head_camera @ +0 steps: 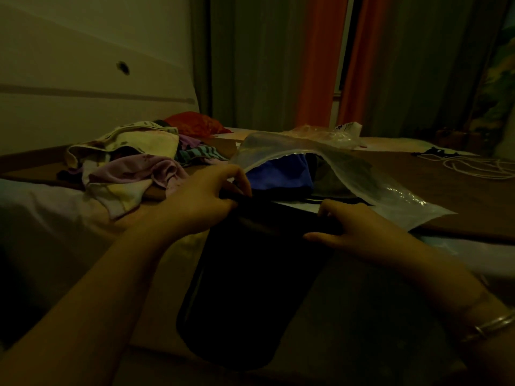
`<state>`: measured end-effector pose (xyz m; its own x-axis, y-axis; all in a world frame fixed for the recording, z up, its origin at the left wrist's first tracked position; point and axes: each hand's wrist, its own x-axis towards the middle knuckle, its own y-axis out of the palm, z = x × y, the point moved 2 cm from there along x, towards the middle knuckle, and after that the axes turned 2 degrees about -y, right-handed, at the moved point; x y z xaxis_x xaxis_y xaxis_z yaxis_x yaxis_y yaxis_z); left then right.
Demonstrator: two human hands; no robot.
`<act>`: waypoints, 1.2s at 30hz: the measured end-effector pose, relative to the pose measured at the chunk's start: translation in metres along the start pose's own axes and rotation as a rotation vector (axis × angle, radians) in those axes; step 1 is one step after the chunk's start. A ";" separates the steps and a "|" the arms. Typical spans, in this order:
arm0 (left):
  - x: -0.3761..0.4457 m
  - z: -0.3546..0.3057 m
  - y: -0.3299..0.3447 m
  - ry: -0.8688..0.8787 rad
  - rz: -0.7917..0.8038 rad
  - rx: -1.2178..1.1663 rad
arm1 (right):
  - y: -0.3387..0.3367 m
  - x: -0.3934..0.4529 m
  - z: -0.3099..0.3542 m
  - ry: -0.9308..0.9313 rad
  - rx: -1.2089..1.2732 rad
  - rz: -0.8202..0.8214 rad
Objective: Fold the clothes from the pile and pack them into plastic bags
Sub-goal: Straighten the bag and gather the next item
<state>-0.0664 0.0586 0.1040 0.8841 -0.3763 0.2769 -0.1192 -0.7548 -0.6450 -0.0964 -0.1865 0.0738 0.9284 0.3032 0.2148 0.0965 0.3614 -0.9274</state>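
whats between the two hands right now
In the head view, the top edge of the dark garment stretches between the left hand and the right hand, each gripping one end.

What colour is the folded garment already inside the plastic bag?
Blue garment, seen through the plastic bag's open mouth in the head view.

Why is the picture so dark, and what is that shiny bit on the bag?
Head view: the room is dim with a greenish tint, so the dark garment gripped by the left hand and right hand shows almost no detail; the plastic bag catches light in small white glints; the clothes pile looks soft and slightly blurred; the wide lens bends the edges.
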 end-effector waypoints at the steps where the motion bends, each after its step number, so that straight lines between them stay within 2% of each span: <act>1: -0.001 0.003 0.001 0.008 -0.010 0.039 | 0.000 -0.001 0.002 -0.005 -0.027 -0.033; 5: -0.003 0.009 0.004 0.074 -0.059 0.142 | -0.002 -0.005 0.009 -0.022 -0.081 -0.180; 8: -0.001 0.011 0.005 0.117 -0.082 0.220 | -0.002 -0.003 0.005 -0.021 -0.175 -0.209; 10: 0.002 0.012 0.006 0.120 -0.085 0.240 | -0.001 -0.003 0.003 -0.031 -0.143 -0.249; 16: 0.005 0.005 0.005 0.134 -0.202 0.175 | -0.008 -0.003 0.005 -0.016 0.037 -0.446; 21: 0.008 0.002 0.004 0.091 -0.323 0.136 | -0.010 -0.003 0.005 0.080 -0.113 -0.480; 23: 0.009 0.003 0.003 0.070 -0.376 0.062 | -0.008 0.001 0.001 0.116 0.087 -0.438; 26: 0.010 0.003 0.003 0.053 -0.401 -0.087 | -0.006 0.003 -0.002 0.204 0.672 -0.341; 29: 0.013 0.005 0.004 0.013 -0.376 -0.298 | 0.001 0.004 -0.004 0.337 1.133 -0.239; 33: 0.022 0.006 0.011 -0.119 -0.334 -0.656 | 0.015 0.005 0.002 0.467 1.395 -0.107; 36: 0.025 0.004 0.015 -0.128 -0.377 -0.740 | 0.021 0.005 0.007 0.497 1.445 -0.014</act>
<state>-0.0438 0.0401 0.0982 0.9632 0.0014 0.2689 -0.0321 -0.9922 0.1201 -0.0922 -0.1711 0.0574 0.9814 0.0814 -0.1737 -0.0419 0.9746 0.2199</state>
